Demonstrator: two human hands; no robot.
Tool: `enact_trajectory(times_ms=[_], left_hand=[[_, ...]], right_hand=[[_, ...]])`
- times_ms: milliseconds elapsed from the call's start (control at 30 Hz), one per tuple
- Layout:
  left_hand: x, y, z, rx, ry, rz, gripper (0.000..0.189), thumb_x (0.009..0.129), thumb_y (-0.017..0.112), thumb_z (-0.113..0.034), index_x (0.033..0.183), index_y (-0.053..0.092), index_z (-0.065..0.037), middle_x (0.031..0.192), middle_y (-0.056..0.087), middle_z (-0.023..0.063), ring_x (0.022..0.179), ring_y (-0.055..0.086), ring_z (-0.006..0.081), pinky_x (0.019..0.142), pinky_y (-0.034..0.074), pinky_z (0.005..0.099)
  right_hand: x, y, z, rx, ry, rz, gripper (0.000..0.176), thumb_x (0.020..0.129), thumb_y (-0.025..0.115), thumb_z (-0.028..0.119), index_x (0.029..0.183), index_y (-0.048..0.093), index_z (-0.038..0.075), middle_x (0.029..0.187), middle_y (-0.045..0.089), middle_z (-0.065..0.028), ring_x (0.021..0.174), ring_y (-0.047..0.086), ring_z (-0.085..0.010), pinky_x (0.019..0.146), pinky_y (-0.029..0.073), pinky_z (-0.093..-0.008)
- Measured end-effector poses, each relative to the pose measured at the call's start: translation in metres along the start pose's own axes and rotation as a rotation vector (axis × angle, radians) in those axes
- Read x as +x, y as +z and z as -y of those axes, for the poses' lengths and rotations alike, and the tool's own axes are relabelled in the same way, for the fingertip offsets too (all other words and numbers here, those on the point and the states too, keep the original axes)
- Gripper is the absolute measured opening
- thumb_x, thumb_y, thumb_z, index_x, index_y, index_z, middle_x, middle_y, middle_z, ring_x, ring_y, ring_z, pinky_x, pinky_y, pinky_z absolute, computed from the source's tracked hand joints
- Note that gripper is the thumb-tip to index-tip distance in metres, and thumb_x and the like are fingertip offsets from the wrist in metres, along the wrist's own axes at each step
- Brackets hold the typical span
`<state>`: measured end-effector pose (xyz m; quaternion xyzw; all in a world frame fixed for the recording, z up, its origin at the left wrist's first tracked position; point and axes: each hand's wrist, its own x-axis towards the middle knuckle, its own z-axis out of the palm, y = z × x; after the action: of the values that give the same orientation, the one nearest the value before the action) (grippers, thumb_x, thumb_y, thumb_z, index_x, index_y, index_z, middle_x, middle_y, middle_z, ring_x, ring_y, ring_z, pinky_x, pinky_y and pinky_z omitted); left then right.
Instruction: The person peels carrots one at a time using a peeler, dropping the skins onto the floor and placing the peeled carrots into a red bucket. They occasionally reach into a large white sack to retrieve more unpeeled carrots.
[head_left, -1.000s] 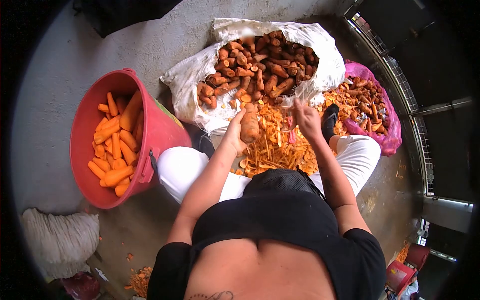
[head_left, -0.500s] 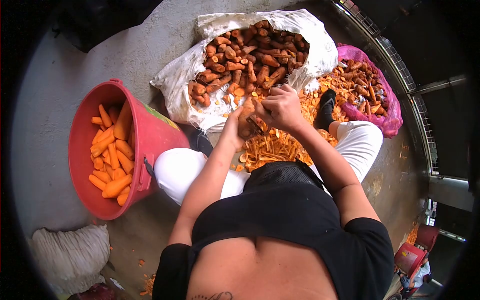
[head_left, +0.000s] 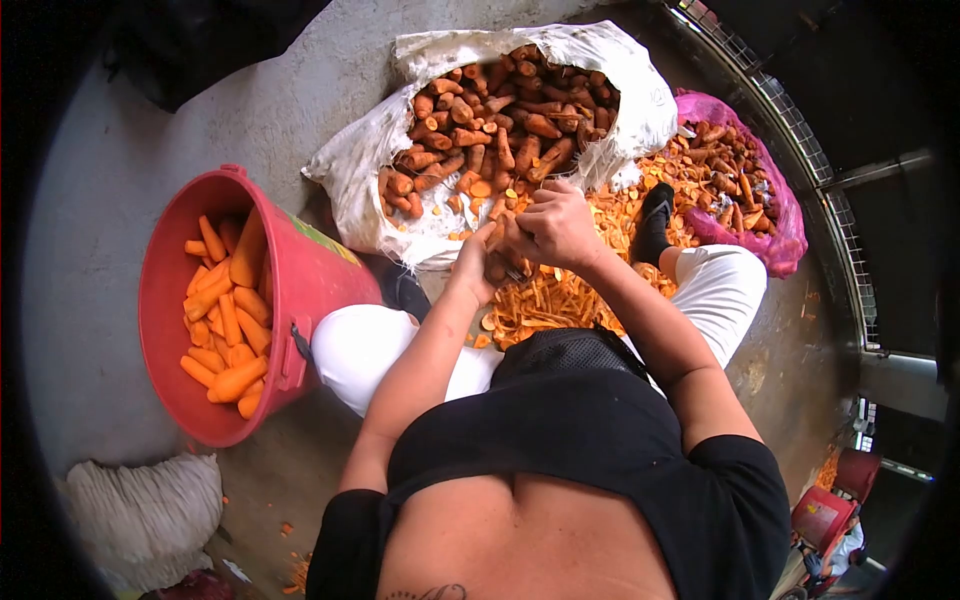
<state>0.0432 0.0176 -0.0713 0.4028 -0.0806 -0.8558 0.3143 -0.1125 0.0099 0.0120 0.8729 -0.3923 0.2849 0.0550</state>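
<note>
In front of my lap, my left hand is closed around an unpeeled carrot, brownish orange and held at a slant. My right hand is a fist against the carrot, closed on a small dark tool, apparently a peeler. Most of that tool is hidden by my fingers and blurred. Beneath both hands lies a heap of orange carrot peelings. Just beyond them, a white sack lies open, with many unpeeled carrots inside.
On the left, a red bucket leans toward me with peeled carrots in it. A pink mesh bag of carrot pieces lies at the right, near my foot. A pale sack sits lower left. Another person is at the far right.
My right fist has shifted slightly left and toward me along the carrot. My left hand still grips it, and the carrot now shows less above the fingers.
</note>
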Motion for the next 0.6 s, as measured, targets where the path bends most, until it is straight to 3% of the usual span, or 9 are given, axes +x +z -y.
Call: enact_trajectory(times_ms=[267, 467, 567, 600], left_hand=[[-0.002, 0.003, 0.002, 0.033, 0.039, 0.0, 0.027, 0.092, 0.047, -0.035, 0.093, 0.061, -0.012, 0.076, 0.063, -0.0004, 0.062, 0.062, 0.0135, 0.054, 0.052, 0.0284], [-0.02, 0.018, -0.005, 0.107, 0.097, -0.011, 0.027, 0.091, 0.048, -0.036, 0.09, 0.061, -0.012, 0.074, 0.063, 0.0, 0.062, 0.061, 0.0139, 0.053, 0.052, 0.0293], [-0.02, 0.012, -0.009, 0.145, 0.028, 0.024, 0.029, 0.091, 0.049, -0.037, 0.094, 0.06, -0.01, 0.074, 0.063, 0.0031, 0.063, 0.062, 0.0159, 0.051, 0.051, 0.0297], [-0.017, 0.01, -0.006, 0.147, 0.035, 0.001, 0.03, 0.091, 0.048, -0.037, 0.096, 0.059, -0.009, 0.073, 0.063, 0.0045, 0.064, 0.062, 0.0167, 0.05, 0.05, 0.0299]], right_hand=[[-0.004, 0.012, -0.011, 0.165, -0.001, 0.016, 0.028, 0.072, 0.063, 0.019, 0.046, 0.055, 0.012, 0.046, 0.05, -0.001, 0.049, 0.05, -0.019, 0.053, 0.038, -0.0328], [-0.003, 0.017, -0.016, 0.237, 0.037, 0.006, 0.027, 0.071, 0.064, 0.018, 0.046, 0.057, 0.013, 0.044, 0.048, -0.0024, 0.048, 0.049, -0.0203, 0.053, 0.038, -0.0345], [-0.001, 0.024, -0.019, 0.249, 0.016, -0.078, 0.034, 0.071, 0.061, 0.012, 0.04, 0.047, 0.013, 0.043, 0.048, 0.0009, 0.044, 0.045, -0.0165, 0.052, 0.036, -0.0322], [-0.002, 0.025, -0.025, 0.152, 0.083, -0.014, 0.033, 0.074, 0.061, 0.015, 0.043, 0.051, 0.013, 0.043, 0.048, 0.0005, 0.045, 0.046, -0.0163, 0.054, 0.039, -0.0321]])
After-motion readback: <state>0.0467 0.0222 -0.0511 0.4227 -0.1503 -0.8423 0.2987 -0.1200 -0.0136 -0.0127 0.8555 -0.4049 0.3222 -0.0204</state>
